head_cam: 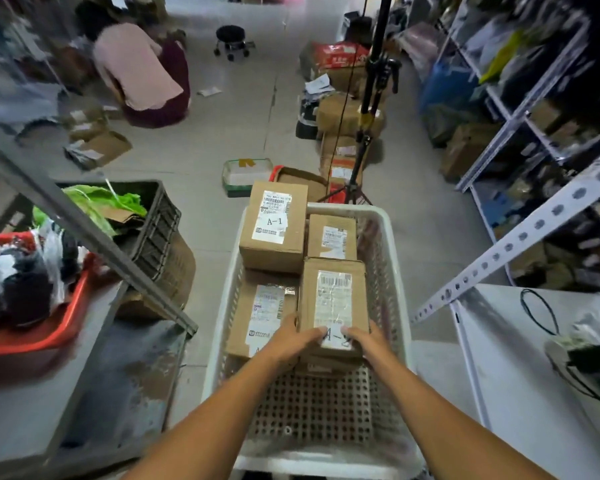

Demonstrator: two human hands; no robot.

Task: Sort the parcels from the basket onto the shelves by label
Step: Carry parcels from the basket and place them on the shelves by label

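Observation:
A white perforated basket (394, 271) stands on the floor below me with several cardboard parcels inside. Both hands grip the near end of one parcel (333, 292), thumbs on its white label marked A-2. My left hand (291, 339) wraps the left corner, my right hand (364, 341) the right corner. At the basket's far end a taller parcel labelled A-1 (274, 226) stands beside a smaller parcel (332, 237). Another flat parcel (257, 313) lies to the left, partly under my left hand.
A grey shelf frame (84, 230) with a red tub (49, 327) and a dark crate (153, 223) stands on the left. White shelving (520, 233) stocked with goods lines the right. A tripod (364, 133), loose boxes and a crouching person (139, 71) occupy the floor ahead.

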